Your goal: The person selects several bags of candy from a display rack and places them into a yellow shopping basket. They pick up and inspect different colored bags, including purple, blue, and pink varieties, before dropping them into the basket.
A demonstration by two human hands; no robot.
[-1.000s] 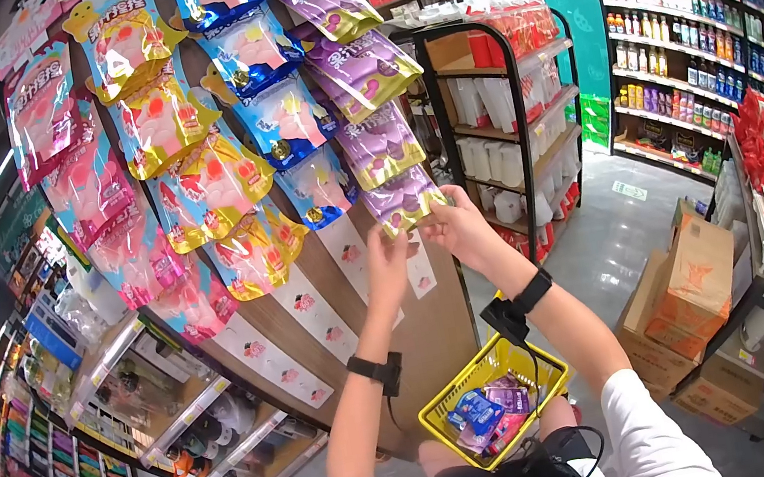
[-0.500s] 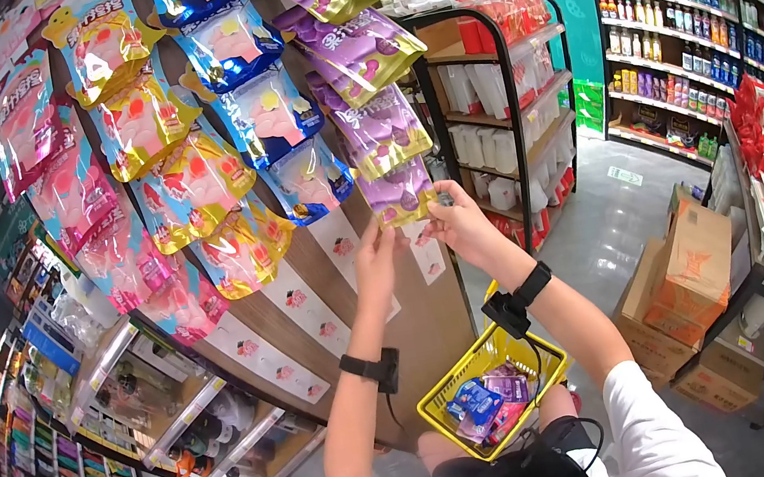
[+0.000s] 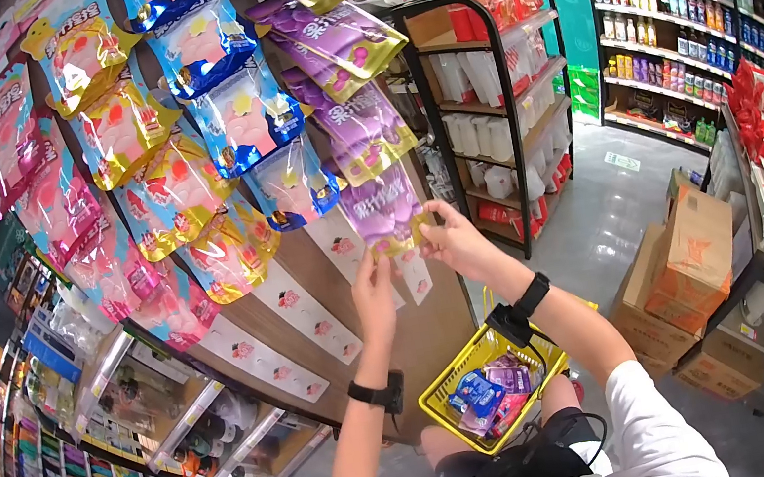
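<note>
- The wooden display panel (image 3: 417,333) fills the left and centre of the view and carries hanging rows of snack pouches in pink, yellow, blue and purple columns.
- A black wire shelf rack (image 3: 506,109) stands just beside the panel on the right, loaded with white and red packs.
- Cardboard boxes (image 3: 684,281) sit on the floor at the right, near the long wall shelves of bottles.
- The yellow shopping basket (image 3: 447,398) hangs at the person's right forearm, below both hands, and holds several blue and purple packets.
- The purple snack pouch (image 3: 380,209) is the lowest one in the purple column, hanging against the panel at the level of the hands.
- The right hand (image 3: 452,239) pinches the pouch's lower right corner between thumb and fingers; the remaining fingers are loosely curled.
- The left hand (image 3: 373,290) is raised with fingers extended, fingertips touching the pouch's lower edge; whether it grips is not discernible.
</note>
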